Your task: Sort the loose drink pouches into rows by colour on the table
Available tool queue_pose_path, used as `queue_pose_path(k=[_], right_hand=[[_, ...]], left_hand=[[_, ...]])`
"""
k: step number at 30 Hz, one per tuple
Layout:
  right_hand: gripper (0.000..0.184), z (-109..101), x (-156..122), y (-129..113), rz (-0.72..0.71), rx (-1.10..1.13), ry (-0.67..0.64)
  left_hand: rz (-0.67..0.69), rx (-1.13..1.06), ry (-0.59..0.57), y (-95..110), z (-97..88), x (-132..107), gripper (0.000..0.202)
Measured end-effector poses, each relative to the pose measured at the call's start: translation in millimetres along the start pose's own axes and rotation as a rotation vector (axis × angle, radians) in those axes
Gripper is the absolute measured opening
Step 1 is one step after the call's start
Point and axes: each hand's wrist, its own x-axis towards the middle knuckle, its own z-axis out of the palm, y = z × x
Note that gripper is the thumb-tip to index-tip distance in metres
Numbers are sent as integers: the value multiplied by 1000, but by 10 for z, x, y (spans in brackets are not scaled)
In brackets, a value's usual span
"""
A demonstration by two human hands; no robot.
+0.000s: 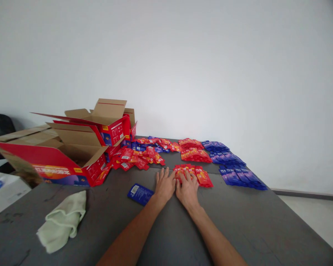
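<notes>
While right hand rests, fingers spread, on near row of red packets, left hand lies splayed at row's left end — contact with packets, cannot tell. Blue packet beside left wrist on dark table; blue rows farther right — open box, pale cloth left.

Boxes stand at the left hand's ten o'clock, cloth at eight. Loose packets lie at eleven, rows at two.
</notes>
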Motion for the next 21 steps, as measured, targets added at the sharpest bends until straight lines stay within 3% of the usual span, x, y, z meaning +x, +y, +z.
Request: queue_pose_path(k=[9, 15, 21], right_hand=[[46, 605, 447, -645, -189, 110, -135], [65, 1053, 930, -829, -210, 225, -177], [86, 1358, 1246, -875, -186, 136, -317]], left_hand=[[-145, 108, 99, -772, -298, 104, 52], [-197, 141, 167, -1220, -437, 527, 70], [-196, 104, 88, -1421, -377, 1009, 81]])
